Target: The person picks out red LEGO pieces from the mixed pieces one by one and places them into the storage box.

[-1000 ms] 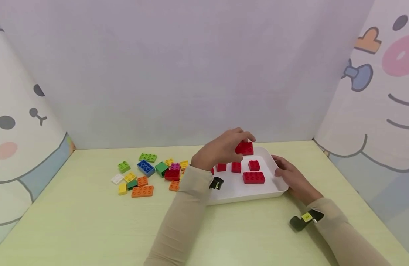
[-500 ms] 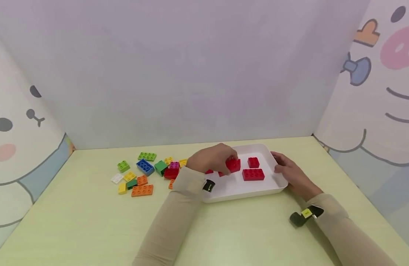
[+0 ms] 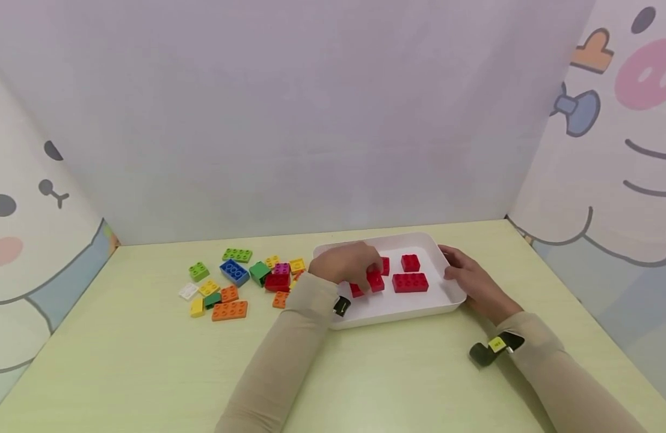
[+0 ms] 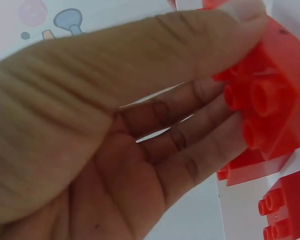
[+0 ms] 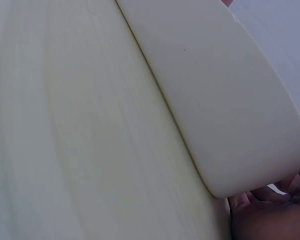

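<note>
In the head view my left hand [image 3: 343,263] is low inside the white tray [image 3: 389,313], toward its left half. It pinches a red building brick [image 3: 375,281] between thumb and fingers; the left wrist view shows the studs of that red brick [image 4: 285,95] facing the palm. Around it in the tray lie more red bricks, among them a long one [image 3: 410,282] and a small square one [image 3: 411,263]. My right hand [image 3: 480,291] grips the tray's right edge, thumb over the rim. Up close, the tray's outer wall [image 5: 215,90] partly hides the right fingers.
Left of the tray, loose bricks lie scattered on the pale wooden table [image 3: 165,373]: a blue one [image 3: 234,272], a long orange one [image 3: 230,310], a lime one [image 3: 237,255], a red one [image 3: 277,282] and several others. A pale curtain-like backdrop [image 3: 289,120] stands behind the table.
My left hand has come down and left with the red brick, from above the tray's back to low inside it. My right hand keeps its hold on the tray edge.
</note>
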The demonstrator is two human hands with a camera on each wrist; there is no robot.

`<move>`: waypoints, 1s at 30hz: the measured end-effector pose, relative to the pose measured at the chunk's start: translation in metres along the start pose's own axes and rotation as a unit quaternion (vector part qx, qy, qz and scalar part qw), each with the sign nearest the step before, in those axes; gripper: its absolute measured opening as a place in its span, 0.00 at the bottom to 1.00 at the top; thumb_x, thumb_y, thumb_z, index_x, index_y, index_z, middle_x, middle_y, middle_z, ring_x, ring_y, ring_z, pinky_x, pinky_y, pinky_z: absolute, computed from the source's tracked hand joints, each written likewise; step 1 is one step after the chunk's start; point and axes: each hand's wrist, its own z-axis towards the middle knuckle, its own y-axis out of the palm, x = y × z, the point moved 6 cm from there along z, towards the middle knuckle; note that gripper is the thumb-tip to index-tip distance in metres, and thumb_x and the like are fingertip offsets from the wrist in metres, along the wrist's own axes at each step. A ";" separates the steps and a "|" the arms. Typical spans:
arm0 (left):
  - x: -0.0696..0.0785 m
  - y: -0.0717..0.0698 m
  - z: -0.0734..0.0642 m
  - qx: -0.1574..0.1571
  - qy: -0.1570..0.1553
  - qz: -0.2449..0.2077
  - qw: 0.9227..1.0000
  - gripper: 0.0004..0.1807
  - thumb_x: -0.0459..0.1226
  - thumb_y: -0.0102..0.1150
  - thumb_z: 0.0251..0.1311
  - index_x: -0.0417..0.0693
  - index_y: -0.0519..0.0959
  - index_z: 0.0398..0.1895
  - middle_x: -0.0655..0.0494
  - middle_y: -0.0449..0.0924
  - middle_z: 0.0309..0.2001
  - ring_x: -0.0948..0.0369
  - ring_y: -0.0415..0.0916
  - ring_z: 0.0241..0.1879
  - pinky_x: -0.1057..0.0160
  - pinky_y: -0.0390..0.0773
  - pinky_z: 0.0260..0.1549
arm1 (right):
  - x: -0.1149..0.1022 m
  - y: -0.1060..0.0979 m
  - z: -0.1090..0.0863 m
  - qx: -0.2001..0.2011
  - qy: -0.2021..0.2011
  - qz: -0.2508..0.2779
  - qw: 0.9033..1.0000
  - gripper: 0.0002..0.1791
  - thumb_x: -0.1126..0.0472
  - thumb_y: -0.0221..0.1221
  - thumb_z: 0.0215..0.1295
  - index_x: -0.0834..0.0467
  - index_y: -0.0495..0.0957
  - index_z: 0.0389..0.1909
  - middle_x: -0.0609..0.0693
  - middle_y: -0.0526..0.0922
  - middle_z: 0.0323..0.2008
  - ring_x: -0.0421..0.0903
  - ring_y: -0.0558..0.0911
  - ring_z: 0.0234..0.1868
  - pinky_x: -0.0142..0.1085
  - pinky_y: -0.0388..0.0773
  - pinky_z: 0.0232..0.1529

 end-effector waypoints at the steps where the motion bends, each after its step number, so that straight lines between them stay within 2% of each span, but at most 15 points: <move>1: 0.000 0.001 0.000 -0.001 0.000 0.002 1.000 0.21 0.39 0.77 0.55 0.57 0.83 0.52 0.63 0.78 0.40 0.61 0.74 0.43 0.65 0.78 0.35 | 0.000 0.000 0.000 -0.001 -0.001 0.000 1.000 0.40 0.72 0.43 0.70 0.57 0.43 0.82 0.63 0.45 0.79 0.62 0.54 0.73 0.56 0.57 0.71; 8: 0.000 0.003 0.004 -0.004 0.002 0.009 1.000 0.18 0.38 0.76 0.56 0.58 0.82 0.49 0.62 0.77 0.39 0.61 0.73 0.43 0.65 0.78 0.33 | -0.002 0.000 0.002 0.003 -0.001 -0.001 1.000 0.40 0.72 0.43 0.69 0.57 0.44 0.82 0.63 0.47 0.79 0.62 0.55 0.72 0.56 0.58 0.71; 17: -0.001 0.006 0.007 0.001 -0.003 -0.012 1.000 0.15 0.36 0.76 0.55 0.56 0.80 0.41 0.60 0.78 0.36 0.60 0.75 0.38 0.65 0.78 0.32 | -0.003 0.000 0.001 -0.001 -0.005 -0.006 1.000 0.40 0.72 0.43 0.69 0.58 0.45 0.81 0.63 0.48 0.78 0.62 0.57 0.71 0.49 0.64 0.67; 30: 0.001 0.008 0.009 -0.001 -0.009 0.003 1.000 0.15 0.36 0.76 0.55 0.56 0.80 0.40 0.61 0.78 0.36 0.61 0.75 0.39 0.65 0.78 0.34 | -0.001 0.000 -0.001 0.002 0.001 0.002 1.000 0.40 0.72 0.43 0.69 0.58 0.44 0.81 0.63 0.46 0.79 0.63 0.54 0.72 0.57 0.56 0.72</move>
